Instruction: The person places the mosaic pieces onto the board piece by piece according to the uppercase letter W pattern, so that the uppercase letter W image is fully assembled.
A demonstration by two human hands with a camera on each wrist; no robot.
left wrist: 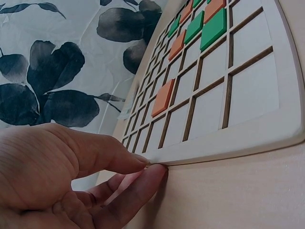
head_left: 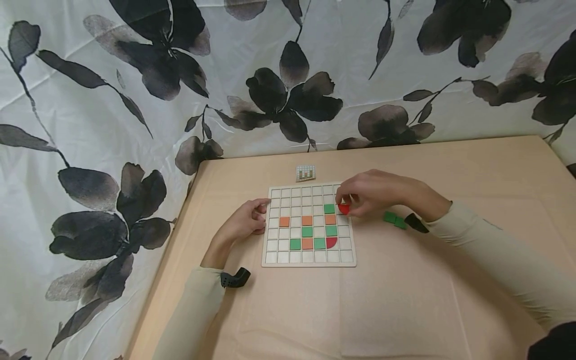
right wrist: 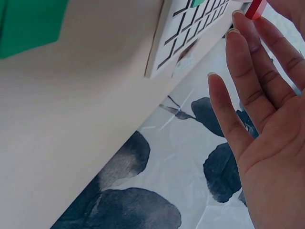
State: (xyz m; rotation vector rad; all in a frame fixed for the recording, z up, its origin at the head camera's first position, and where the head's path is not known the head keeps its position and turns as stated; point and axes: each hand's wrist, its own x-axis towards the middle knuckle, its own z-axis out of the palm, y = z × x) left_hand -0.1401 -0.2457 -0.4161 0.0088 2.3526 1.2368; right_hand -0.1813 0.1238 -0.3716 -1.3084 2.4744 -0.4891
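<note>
A pale grid board lies on the table, holding several green tiles and several orange tiles. A red piece with a rounded corner occupies one of its lower right cells. At the board's left edge, my left hand pinches the rim, thumb on top and fingertips beneath in the left wrist view. My right hand holds another red piece between thumb and fingertips, over the board's right side. In the right wrist view that red piece shows at the upper edge, partly cut off.
Loose green pieces lie on the table under my right forearm. Behind the board is a small card with a printed grid pattern. A floral cloth hangs along the table's back and left edges.
</note>
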